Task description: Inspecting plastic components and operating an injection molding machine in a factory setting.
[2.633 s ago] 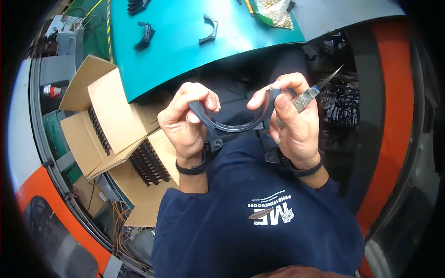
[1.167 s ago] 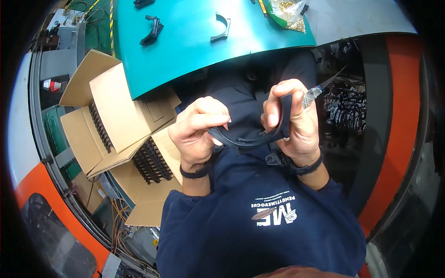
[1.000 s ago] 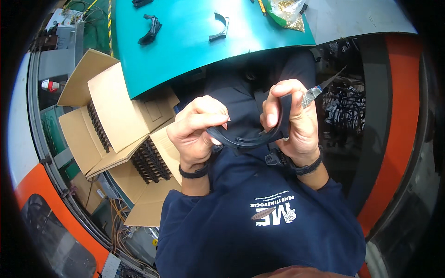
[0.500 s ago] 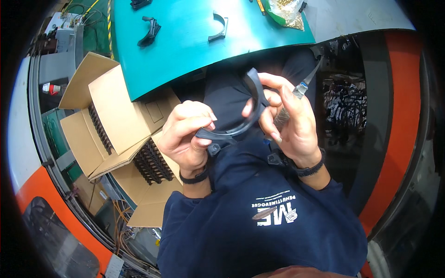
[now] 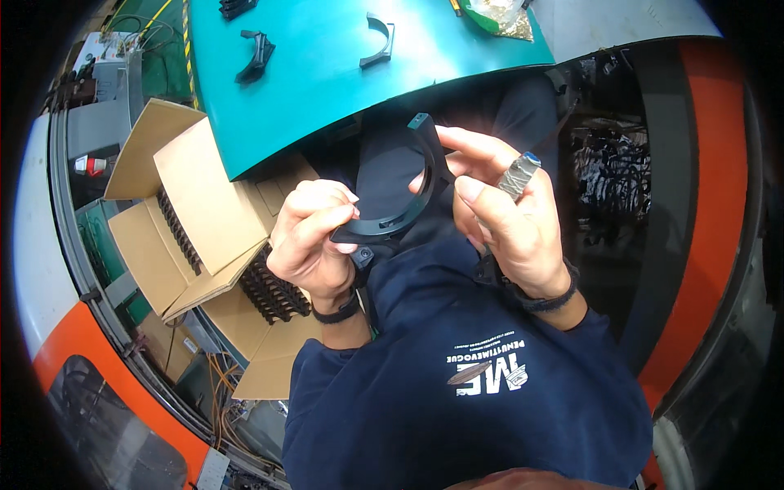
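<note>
A black half-ring bracket (image 5: 426,171) is held between my two hands above my lap, its open side toward the upper left. My left hand (image 5: 314,233) is closed, pinching the bracket's lower left end between thumb and fingers. The fingers of my right hand (image 5: 514,220) support the bracket's right side. That same hand also grips a tape-wrapped knife handle (image 5: 516,178) with a blue tip. The blade beyond it is dark and hard to make out.
Ahead is a green table (image 5: 310,106) bearing a black bracket (image 5: 256,59), another half-ring bracket (image 5: 379,42) and a bag of small golden parts (image 5: 516,23). Open cardboard boxes (image 5: 200,188) with rows of black parts stand at left. An orange panel (image 5: 709,163) rises at right.
The bracket and both hands have shifted slightly left, and the bracket has tilted to show more of its inner face. The knife handle has turned in my right hand.
</note>
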Demonstrator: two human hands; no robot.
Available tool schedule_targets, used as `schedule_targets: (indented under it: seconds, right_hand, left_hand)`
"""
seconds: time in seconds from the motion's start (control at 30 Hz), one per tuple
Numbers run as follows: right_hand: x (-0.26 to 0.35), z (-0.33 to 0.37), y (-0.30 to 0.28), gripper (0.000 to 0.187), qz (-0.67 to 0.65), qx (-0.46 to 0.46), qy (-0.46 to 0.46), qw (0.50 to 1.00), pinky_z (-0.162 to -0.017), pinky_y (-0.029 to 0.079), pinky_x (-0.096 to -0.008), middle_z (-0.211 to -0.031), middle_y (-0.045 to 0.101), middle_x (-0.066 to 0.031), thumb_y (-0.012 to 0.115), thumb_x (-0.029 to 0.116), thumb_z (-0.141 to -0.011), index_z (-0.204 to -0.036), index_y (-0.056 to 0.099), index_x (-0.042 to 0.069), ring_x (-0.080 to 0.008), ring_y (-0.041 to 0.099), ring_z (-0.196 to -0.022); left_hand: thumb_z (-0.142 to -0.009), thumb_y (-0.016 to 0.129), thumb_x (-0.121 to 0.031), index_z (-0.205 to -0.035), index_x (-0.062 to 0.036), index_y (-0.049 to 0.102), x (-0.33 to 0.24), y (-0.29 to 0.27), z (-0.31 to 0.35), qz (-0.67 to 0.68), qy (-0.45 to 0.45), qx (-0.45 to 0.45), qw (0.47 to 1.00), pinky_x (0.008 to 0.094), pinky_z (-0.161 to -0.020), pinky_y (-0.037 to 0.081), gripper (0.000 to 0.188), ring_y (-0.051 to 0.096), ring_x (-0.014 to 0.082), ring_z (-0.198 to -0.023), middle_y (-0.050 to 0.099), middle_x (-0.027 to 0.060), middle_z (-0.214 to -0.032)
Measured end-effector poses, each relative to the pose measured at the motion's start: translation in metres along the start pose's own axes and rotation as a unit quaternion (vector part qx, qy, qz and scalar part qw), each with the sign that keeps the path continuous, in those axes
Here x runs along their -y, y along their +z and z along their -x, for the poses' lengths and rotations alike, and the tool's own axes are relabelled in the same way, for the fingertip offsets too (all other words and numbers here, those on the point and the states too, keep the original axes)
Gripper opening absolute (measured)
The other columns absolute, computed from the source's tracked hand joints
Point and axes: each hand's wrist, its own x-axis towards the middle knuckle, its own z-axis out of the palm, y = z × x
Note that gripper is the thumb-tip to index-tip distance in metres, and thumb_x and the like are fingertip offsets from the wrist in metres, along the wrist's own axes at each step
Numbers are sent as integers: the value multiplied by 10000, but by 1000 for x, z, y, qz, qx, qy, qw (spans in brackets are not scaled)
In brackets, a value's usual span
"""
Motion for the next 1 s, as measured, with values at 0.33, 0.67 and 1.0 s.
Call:
schedule_targets:
  seconds: [0.33,0.67,1.0]
  right_hand:
    - [-3,-2,-2,330,11,-6,-4,1000,-476,365,-156,-894,657,-32,566,77,-920,-1240,556,2,10,447,-547]
    - [-9,-4,-4,304,1,0,0,1000,-453,354,-164,-871,652,-36,552,76,-929,-1217,554,-23,-2,444,-521]
    - [-11,-8,-6,352,-57,14,19,998,-448,347,-158,-924,691,-80,569,79,-926,-1255,519,-36,-4,447,-508]
  left_hand:
    - [-822,722,-284,-875,37,678,2,-3,1,-2,5,22,1000,329,-612,506,329,588,226,-664,592,113,-739]
    - [-812,732,-281,-902,44,675,-2,1,5,-8,-8,3,1000,329,-609,511,342,599,228,-653,593,119,-743]
    - [-824,734,-237,-939,48,653,-7,6,2,-21,7,4,1000,343,-631,537,318,620,236,-669,616,133,-765]
